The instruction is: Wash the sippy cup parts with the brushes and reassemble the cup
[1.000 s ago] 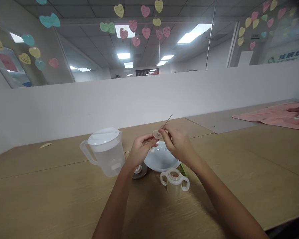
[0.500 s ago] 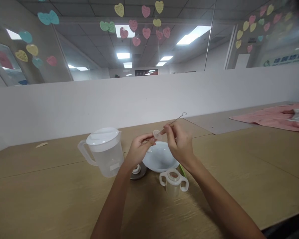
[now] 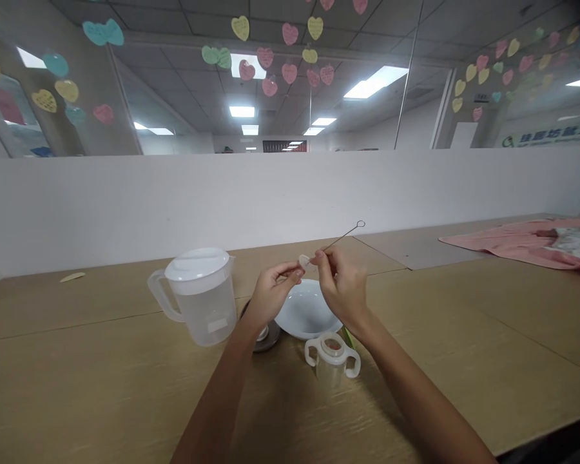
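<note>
My left hand (image 3: pixel 274 289) is closed, pinching a small round translucent piece, perhaps a bottle nipple (image 3: pixel 304 261), between thumb and fingers. Its exact kind is too small to tell. My right hand (image 3: pixel 344 278) grips a thin wire brush (image 3: pixel 344 237), whose looped end points up and to the right. The brush's other end meets the small piece; its bristles are hard to see. Both hands are held above a white bowl (image 3: pixel 305 309). In front of the bowl stands a clear two-handled bottle (image 3: pixel 332 361) with an open top.
A lidded clear pitcher (image 3: pixel 205 303) stands left of the bowl. Partly behind my left forearm is a dark round dish (image 3: pixel 269 339) with a white part on it. Something green (image 3: pixel 348 338) lies beside the bowl. A pink cloth (image 3: pixel 502 241) is at the far right.
The small round piece has turned from facing me to more edge-on. My right hand has shifted slightly closer to it along with the brush. The camera view has tilted a little.
</note>
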`<state>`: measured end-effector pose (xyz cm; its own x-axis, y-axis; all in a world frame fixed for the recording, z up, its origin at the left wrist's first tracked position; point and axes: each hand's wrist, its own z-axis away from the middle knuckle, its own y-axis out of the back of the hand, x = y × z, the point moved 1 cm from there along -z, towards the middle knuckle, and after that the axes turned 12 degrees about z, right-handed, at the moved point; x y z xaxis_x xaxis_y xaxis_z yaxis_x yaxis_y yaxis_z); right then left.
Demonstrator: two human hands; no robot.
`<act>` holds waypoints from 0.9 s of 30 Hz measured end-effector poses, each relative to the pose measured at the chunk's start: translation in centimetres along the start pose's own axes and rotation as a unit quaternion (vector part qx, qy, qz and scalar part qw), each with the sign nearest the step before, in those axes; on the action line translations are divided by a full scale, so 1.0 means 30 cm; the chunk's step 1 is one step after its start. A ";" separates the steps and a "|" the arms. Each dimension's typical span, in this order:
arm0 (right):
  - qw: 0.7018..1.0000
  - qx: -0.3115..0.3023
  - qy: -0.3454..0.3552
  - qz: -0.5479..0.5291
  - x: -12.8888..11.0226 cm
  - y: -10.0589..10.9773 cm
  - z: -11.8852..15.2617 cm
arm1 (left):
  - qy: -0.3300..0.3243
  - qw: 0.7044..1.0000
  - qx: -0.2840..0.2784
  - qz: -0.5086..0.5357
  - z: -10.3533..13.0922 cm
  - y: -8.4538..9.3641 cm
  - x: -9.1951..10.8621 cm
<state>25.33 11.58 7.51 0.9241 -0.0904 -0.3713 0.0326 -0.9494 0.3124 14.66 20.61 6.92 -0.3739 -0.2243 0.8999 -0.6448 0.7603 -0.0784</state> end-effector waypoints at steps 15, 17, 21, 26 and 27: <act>0.988 0.032 -0.102 -0.113 0.054 0.051 -0.049 | 0.016 0.995 -0.044 -0.093 -0.006 0.011 -0.059; 0.989 0.004 -0.116 -0.092 0.093 0.038 -0.067 | -0.002 0.984 -0.060 -0.167 -0.007 0.010 -0.084; 0.984 -0.091 -0.142 -0.063 0.195 -0.034 -0.089 | -0.017 0.920 -0.079 -0.383 -0.012 -0.004 -0.160; 0.919 -0.333 -0.208 -0.032 0.334 -0.170 -0.063 | 0.024 0.850 -0.122 -0.512 -0.011 -0.017 -0.283; 0.904 -0.364 -0.219 -0.037 0.356 -0.193 -0.052 | 0.032 0.851 -0.129 -0.509 -0.008 -0.016 -0.303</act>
<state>35.61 16.57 3.11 0.6751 -0.2960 -0.6757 0.4783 -0.5217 0.7064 18.54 22.42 -1.11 0.3318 -0.8193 0.4677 -0.4425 0.3027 0.8441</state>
